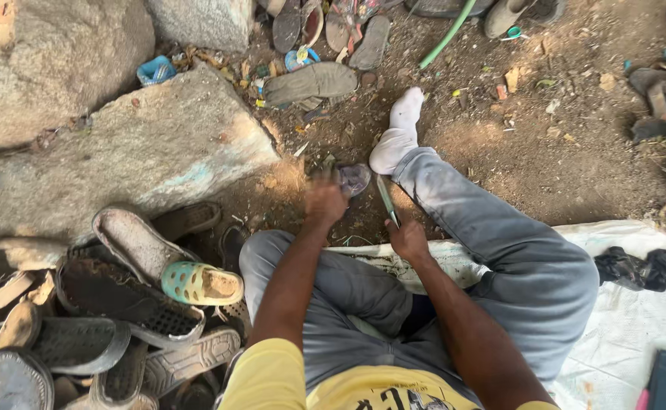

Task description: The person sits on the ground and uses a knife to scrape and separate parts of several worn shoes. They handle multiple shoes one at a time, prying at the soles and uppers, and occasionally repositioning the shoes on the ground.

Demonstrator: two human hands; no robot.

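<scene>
Bare, littered earth (560, 144) is seen as the working surface, outdoors. A white woven sheet (636, 304) is spread under the seated person at lower right. Large grey rocks (143, 144) are set along the upper left. A heap of worn sandals and soles (120, 304) is piled at lower left, a green perforated clog (200, 283) lying on top. More old sandals (310, 82) are scattered at the top edge, beside a green hose (447, 34). A black cloth (636, 268) is laid on the sheet.

The left hand (325, 201) is stretched forward, knuckles up, and is pressed onto a small grey shoe (354, 178) on the ground between the legs; how tightly the shoe is gripped cannot be told. The right hand (407, 239) is closed around the lower end of a thin greenish tool (387, 199), whose tip is pointed towards the shoe, just beside it.

The right leg in grey trousers is extended, its white-socked foot (397, 129) lying close behind the shoe. Open ground is left to the right of that leg; to the left, movement is hemmed by the rock edge and the sandal heap.
</scene>
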